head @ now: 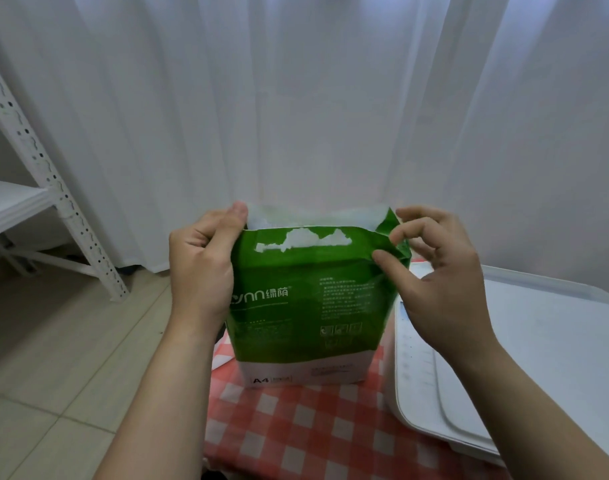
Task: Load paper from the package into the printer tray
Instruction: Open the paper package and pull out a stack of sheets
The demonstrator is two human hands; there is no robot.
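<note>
Two bare hands are working at the top of a green and white paper-wrapped ream marked A4 (pixel 303 299), which is standing upright on its short end on a red and white checked tablecloth (pixel 316 427). Its long axis is running straight up from the table, so the torn mouth of the wrapper is facing upward, between the hands and slightly beyond them.

Left hand (pixel 200 265) is closing around the upper left edge of the wrapper, thumb pressing the flap at the top corner and fingers curling round the side, steadying the pack. Right hand (pixel 434 268) is sitting at the upper right corner, thumb and forefinger pinching the crumpled green flap there while the other fingers are spreading loose and open. Neither hand is touching the sheets themselves; white is showing inside the opening, though whether that is paper or torn lining is hard to tell.

Just right of the ream, a white plastic printer (pixel 445 403) is lying flat on the table, directly under the right forearm. Any sheets will probably have to be drawn upward out of the mouth and then carried rightward and down, so the right hand is looking better placed for that lift. No tray is visible in this view.
</note>
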